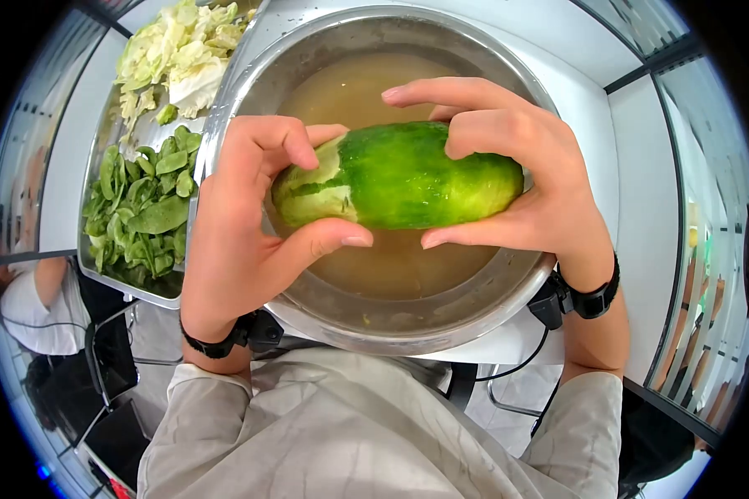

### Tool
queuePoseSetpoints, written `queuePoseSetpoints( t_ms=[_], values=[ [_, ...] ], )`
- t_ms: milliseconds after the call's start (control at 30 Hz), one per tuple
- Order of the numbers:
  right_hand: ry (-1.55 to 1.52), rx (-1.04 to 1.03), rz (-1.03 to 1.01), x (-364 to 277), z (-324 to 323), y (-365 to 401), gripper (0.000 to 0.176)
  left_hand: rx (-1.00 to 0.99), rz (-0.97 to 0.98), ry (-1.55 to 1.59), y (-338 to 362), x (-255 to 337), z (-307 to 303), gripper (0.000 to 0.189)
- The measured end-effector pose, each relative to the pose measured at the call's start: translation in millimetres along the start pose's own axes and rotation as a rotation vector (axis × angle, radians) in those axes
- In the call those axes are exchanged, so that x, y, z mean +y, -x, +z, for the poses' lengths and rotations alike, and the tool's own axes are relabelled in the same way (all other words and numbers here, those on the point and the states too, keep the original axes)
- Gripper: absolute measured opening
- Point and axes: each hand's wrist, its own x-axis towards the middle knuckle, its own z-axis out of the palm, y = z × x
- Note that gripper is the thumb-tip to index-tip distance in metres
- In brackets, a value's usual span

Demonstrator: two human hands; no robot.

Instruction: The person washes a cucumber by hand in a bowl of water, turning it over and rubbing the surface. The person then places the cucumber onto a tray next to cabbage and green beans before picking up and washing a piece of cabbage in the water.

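Note:
A green cucumber (399, 176), partly peeled at its left end, is held level above a large steel bowl (250, 75) of cloudy water. My left hand (241, 224) wraps around the peeled left end, thumb underneath. My right hand (516, 166) grips the right end, fingers curled over the top and thumb below. Both wrists wear black bands.
A metal tray (133, 287) on the left holds spinach leaves (141, 208) at the near end and chopped cabbage (179, 54) at the far end. The bowl stands on a white table (582, 91). Another person sits at the far left (33, 291).

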Motion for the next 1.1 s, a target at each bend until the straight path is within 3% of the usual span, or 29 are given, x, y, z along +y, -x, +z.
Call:
queuePoseSetpoints(
  t_ms=[167,267,367,567,1100],
  values=[
    [0.001,0.004,-0.005,0,0,0,0.062,-0.01,0.003,0.0,0,1,-1,0.069],
    [-0.006,0.013,-0.02,2,1,0,0.062,-0.039,-0.108,0.027,-1,11,-2,0.07],
    [-0.002,0.015,-0.001,0,1,1,0.063,-0.007,-0.001,0.047,-1,4,0,0.069],
    [0.025,-0.002,-0.005,0,0,0,0.063,-0.044,-0.115,0.011,-1,13,-2,0.07],
    [-0.003,0.005,-0.006,1,2,0,0.063,-0.037,-0.084,0.009,-1,11,-2,0.069]
  ],
)
